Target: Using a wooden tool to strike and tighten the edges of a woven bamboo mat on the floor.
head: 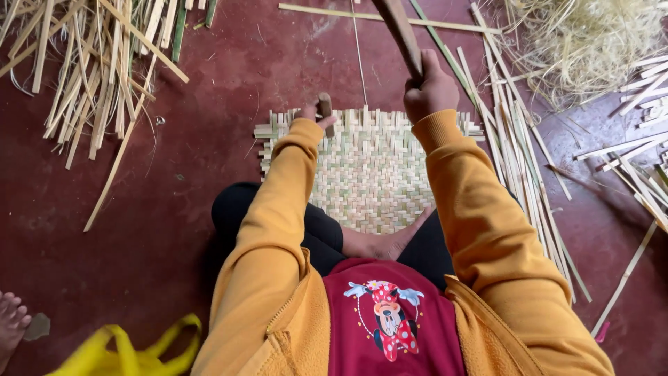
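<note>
A woven bamboo mat [369, 174] lies on the dark red floor in front of me, its loose strip ends sticking out along the far edge. My left hand [313, 115] holds a short wooden peg [325, 111] upright against the mat's far left edge. My right hand [428, 87] is raised above the mat's far right side, fist closed around the handle of a long wooden tool [400, 31] that runs up out of the frame. My bare foot [386, 240] rests on the mat's near edge. Both arms wear orange sleeves.
A pile of bamboo strips [97, 63] lies at the far left. More long strips [518, 160] run along the right of the mat, with fine shavings [591, 42] at the far right. A yellow bag [129, 351] and another person's foot [10, 320] are at the near left.
</note>
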